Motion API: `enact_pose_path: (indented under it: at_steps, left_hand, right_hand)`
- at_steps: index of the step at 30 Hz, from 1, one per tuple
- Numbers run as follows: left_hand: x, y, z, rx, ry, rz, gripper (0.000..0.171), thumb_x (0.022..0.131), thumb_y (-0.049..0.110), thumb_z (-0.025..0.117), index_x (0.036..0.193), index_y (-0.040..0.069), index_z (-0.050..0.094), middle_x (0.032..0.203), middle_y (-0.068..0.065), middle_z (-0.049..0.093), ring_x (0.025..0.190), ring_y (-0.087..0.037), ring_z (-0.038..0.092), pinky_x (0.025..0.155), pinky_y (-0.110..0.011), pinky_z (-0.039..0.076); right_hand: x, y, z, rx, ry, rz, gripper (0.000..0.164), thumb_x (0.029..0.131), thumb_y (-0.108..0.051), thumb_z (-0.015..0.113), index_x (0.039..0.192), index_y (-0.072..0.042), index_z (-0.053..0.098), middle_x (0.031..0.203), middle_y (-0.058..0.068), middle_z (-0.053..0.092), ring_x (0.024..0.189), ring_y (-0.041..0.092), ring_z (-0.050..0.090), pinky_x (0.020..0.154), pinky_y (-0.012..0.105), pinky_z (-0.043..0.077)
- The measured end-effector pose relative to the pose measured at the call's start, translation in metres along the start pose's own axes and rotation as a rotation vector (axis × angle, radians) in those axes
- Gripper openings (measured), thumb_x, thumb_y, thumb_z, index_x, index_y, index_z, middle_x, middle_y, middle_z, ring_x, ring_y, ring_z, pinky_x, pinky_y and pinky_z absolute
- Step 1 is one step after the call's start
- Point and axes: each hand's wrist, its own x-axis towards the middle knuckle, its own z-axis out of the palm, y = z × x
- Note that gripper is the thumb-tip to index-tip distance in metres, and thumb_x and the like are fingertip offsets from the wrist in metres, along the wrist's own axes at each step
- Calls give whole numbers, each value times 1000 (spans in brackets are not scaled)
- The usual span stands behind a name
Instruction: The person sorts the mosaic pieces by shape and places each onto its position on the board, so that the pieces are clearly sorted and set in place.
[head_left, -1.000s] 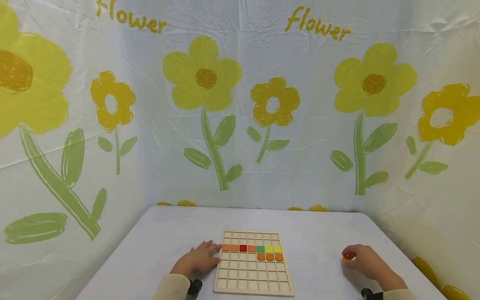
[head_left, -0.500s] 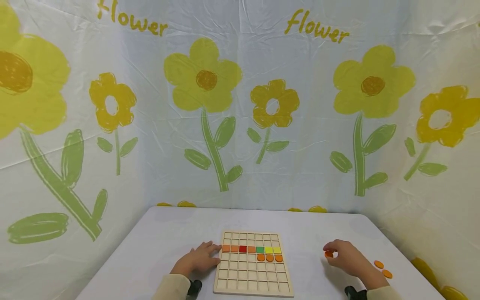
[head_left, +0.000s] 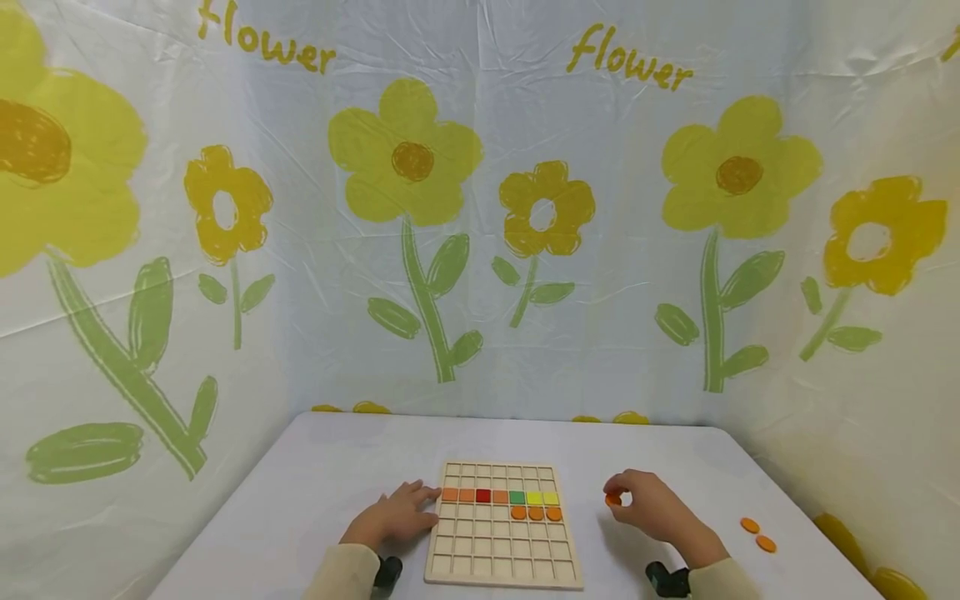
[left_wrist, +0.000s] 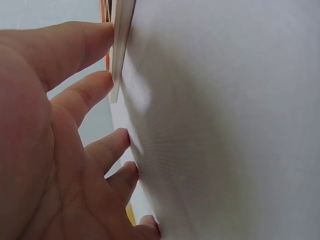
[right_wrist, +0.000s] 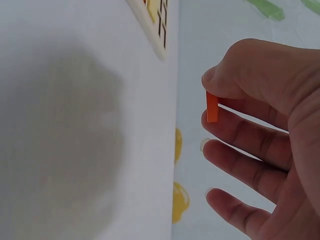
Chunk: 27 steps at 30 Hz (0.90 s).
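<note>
A wooden grid board (head_left: 502, 550) lies on the white table, with a row of coloured squares across it: orange, red, green and yellow. Below the row's right end sit three orange discs (head_left: 536, 513) in cells. My left hand (head_left: 396, 515) rests by the board's left side; its thumb and index fingertip touch the edge, as the left wrist view shows, and its fingers are fairly straight. To the right of the board my right hand (head_left: 654, 510) pinches an orange disc (right_wrist: 212, 107) between thumb and fingers, held above the table.
Two more orange discs (head_left: 757, 535) lie on the table (head_left: 360, 450) at the right, beyond my right hand. Flower-printed cloth walls (head_left: 615, 292) stand behind the table and on both sides.
My right hand has moved left toward the board, carrying the orange disc and uncovering two discs lying on the table. My left hand stays at the board's edge.
</note>
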Motion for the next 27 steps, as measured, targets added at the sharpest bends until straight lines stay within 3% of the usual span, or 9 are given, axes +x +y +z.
enact_pose_path:
  at_steps: [10, 27]
  left_hand:
    - [6, -3, 1, 10, 21, -15, 50, 92, 39, 59, 138, 19, 54, 151, -16, 40, 144, -44, 27, 112, -71, 15]
    - [3, -2, 5, -8, 16, -13, 50, 92, 38, 60, 138, 18, 55, 151, -17, 40, 144, -44, 26, 113, -71, 14]
  right_hand:
    - [8, -31, 11, 27, 5, -59, 19, 80, -10, 77, 98, -10, 73, 88, -4, 65, 86, 20, 58, 82, 41, 55]
    - [20, -56, 49, 63, -35, -178, 18, 83, -16, 75, 100, -9, 73, 90, -4, 64, 84, 16, 56, 79, 40, 54]
